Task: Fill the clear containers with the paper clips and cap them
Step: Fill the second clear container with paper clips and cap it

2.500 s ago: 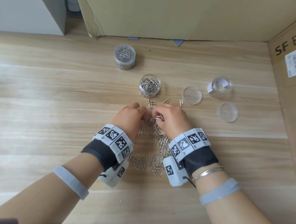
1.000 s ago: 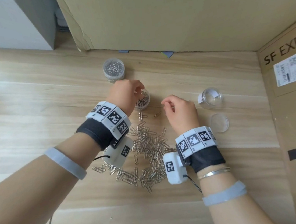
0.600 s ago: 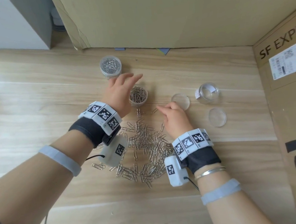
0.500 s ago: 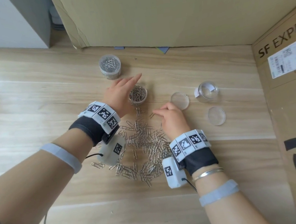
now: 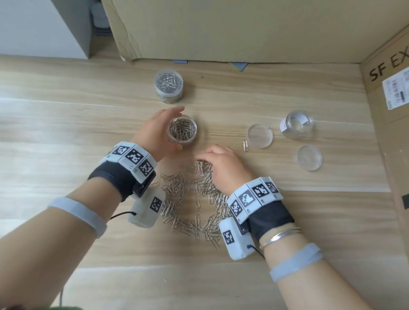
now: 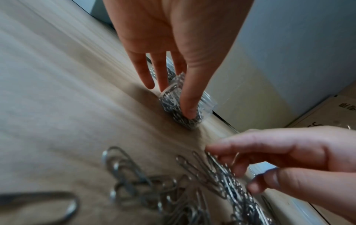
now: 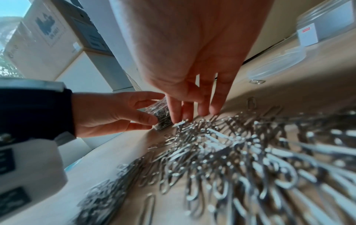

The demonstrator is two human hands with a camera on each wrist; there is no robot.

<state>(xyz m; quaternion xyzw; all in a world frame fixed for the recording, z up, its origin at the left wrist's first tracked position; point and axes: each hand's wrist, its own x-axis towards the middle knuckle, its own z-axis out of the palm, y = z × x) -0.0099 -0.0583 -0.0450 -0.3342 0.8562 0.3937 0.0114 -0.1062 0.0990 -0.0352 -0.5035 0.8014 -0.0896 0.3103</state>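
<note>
An open clear container [image 5: 186, 134] heaped with paper clips stands on the wooden table. My left hand [image 5: 179, 128] holds it from the left, thumb on its near side and fingers round the far side; the left wrist view shows the thumb [image 6: 189, 112] pressed on its wall. My right hand [image 5: 206, 158] is curled down on the far edge of the loose pile of paper clips [image 5: 182, 197], fingers and thumb closing on a bunch [image 6: 221, 172]. A capped, filled container [image 5: 168, 85] stands further back. An empty container [image 5: 297, 125] and two lids [image 5: 260, 135] [image 5: 309, 157] lie to the right.
One stray clip [image 5: 246, 145] lies beside the nearer lid. A large cardboard sheet [image 5: 234, 13] closes the back of the table and an SF Express box [image 5: 408, 133] stands along the right side. Bare wood lies to the left and in front of the pile.
My left hand, which hovered spread over the open container, has come down and clasped its side. My right hand has drawn back from near the lid onto the pile.
</note>
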